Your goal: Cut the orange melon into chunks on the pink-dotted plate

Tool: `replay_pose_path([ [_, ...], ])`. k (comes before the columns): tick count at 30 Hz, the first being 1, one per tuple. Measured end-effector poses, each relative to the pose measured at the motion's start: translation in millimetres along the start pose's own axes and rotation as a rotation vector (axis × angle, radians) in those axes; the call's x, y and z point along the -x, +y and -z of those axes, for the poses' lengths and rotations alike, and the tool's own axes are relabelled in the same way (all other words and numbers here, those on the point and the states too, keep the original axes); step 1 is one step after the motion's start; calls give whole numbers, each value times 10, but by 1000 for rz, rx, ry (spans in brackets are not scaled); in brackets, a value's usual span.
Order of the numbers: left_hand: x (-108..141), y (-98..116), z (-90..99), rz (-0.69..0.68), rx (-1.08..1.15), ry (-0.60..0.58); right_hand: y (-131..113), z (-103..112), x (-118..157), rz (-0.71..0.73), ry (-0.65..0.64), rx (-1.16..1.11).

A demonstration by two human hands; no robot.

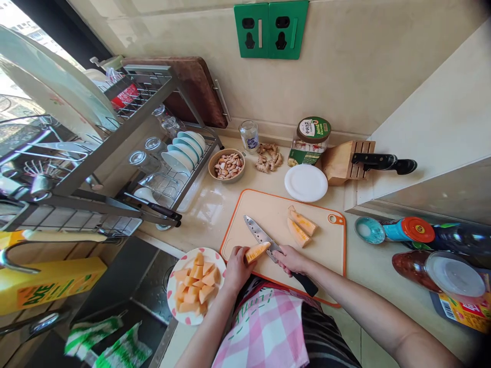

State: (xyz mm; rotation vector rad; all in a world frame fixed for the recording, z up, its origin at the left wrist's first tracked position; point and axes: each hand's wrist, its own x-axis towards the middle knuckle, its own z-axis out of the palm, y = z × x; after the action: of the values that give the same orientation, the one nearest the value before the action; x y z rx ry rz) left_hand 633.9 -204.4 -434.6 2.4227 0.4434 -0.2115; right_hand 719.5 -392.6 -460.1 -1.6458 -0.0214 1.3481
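Observation:
My left hand (238,268) is closed round one end of an orange melon wedge (257,252) at the near side of the cutting board (264,204). In my right hand (292,260) is a kitchen knife (260,234), gripped where blade meets black handle; the handle sticks out below my wrist. Its holed blade points to the far left over the board, close to the wedge. Two more melon wedges (301,227) lie on the board's right half. Left of my left hand, a spotted plate (220,255) carries a pile of cut melon chunks (197,283).
Behind the board stand a white plate (306,183), a knife block (337,161), ginger (269,157), a glass jar (249,137) and a bowl of garlic (227,164). A dish rack (115,138) and sink (151,286) are left. Jars (412,263) stand right.

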Motion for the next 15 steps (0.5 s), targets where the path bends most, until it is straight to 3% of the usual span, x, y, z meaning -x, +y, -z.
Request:
replay_pose_path([
  [15, 35, 0, -15, 17, 49, 33, -37, 41, -82, 11, -69, 105],
])
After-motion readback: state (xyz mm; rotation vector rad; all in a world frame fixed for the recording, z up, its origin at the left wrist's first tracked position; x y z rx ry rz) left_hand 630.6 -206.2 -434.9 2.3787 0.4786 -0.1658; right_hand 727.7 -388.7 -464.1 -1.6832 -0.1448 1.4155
